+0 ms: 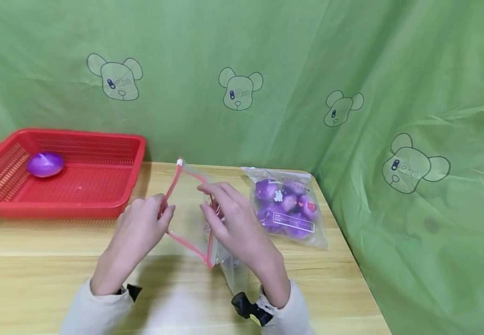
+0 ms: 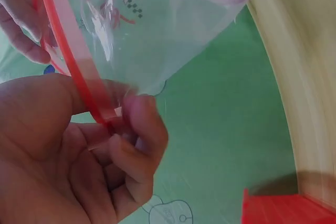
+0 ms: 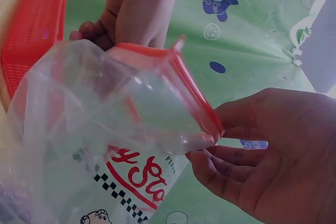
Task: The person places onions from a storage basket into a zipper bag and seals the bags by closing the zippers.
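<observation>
A clear zip bag with a red-edged mouth (image 1: 187,245) hangs between both hands above the table, its mouth spread into a diamond. My left hand (image 1: 135,230) pinches one side of the rim between thumb and curled fingers. On the opposite side, my right hand (image 1: 239,223) holds the rim with thumb and fingertips, as the right wrist view shows. Red lettering and a checkered print (image 3: 121,195) mark the bag's front. To the right of my right hand lies another clear zip bag (image 1: 319,235), filled with several purple rounded objects (image 1: 267,190).
A red plastic basket (image 1: 87,209) stands at the back left of the wooden table (image 1: 36,274). Inside it lies one shiny purple egg-shaped object (image 1: 45,164). A green curtain (image 1: 183,60) with bear-head prints hangs behind the table and down its right side.
</observation>
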A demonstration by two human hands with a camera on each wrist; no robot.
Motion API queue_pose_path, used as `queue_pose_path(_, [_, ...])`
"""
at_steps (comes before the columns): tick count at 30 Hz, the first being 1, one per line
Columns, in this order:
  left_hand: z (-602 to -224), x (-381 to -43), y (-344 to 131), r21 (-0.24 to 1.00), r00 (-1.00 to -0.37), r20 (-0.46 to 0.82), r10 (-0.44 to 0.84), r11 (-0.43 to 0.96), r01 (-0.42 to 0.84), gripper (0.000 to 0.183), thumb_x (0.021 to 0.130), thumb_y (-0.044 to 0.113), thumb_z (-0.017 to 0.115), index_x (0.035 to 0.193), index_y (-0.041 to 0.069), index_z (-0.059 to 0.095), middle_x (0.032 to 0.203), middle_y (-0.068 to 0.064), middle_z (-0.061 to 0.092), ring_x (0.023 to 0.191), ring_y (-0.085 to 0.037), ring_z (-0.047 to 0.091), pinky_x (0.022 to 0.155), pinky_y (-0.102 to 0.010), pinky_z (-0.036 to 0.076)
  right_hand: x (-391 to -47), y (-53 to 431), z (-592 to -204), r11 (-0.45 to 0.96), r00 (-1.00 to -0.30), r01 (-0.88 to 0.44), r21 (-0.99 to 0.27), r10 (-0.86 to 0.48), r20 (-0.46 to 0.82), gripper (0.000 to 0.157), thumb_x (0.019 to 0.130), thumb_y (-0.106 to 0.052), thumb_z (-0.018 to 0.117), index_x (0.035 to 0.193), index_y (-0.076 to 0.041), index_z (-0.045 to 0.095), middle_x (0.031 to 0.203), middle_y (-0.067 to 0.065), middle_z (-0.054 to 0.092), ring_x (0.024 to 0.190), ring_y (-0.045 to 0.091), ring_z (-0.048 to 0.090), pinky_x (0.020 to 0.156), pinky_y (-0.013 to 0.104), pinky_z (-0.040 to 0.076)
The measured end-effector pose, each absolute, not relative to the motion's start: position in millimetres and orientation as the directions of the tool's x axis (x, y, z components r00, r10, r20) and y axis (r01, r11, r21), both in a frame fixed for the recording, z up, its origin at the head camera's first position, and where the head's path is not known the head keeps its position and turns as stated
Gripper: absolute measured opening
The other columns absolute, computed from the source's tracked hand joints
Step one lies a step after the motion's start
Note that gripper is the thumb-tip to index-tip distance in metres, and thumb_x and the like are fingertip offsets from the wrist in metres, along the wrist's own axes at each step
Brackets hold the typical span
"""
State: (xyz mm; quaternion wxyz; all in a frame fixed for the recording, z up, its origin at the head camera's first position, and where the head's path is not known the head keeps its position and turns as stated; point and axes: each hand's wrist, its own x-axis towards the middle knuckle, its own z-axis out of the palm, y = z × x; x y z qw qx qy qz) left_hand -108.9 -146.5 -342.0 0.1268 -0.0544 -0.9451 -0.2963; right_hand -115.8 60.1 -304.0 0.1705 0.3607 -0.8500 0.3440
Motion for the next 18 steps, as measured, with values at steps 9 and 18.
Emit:
queue_pose_path(9, [-335, -105, -157, 0.544, -0.967, 0.253, -0.026, 0.830, 0.120, 0.016, 0.094, 0.019, 0.064, 0.090, 0.004, 0.061, 0.056, -0.004, 0.050, 0.045, -0.019, 0.044, 0.041, -0.031, 0.035, -120, 55, -311, 0.501, -0.672, -0.740, -0.449, -0.517, 0.530, 0.032, 0.096, -0.007, 0.062, 0.128, -0.004, 0.063, 0.108, 0.003, 0.064, 0.077, 0.006, 0.058, 0.064, 0.014, 0.050])
queue_pose_path(18, [-330, -105, -171, 0.555, -0.928, 0.362, -0.085, 0.820, 0.142, 0.017, 0.095, 0.018, 0.062, 0.099, 0.002, 0.065, 0.063, -0.005, 0.062, 0.047, -0.016, 0.050, 0.044, -0.032, 0.038, -126, 63, -310, 0.507, -0.692, -0.720, -0.474, -0.475, 0.544, 0.034, 0.095, -0.004, 0.062, 0.129, -0.003, 0.062, 0.108, 0.007, 0.066, 0.078, 0.007, 0.059, 0.066, 0.017, 0.053])
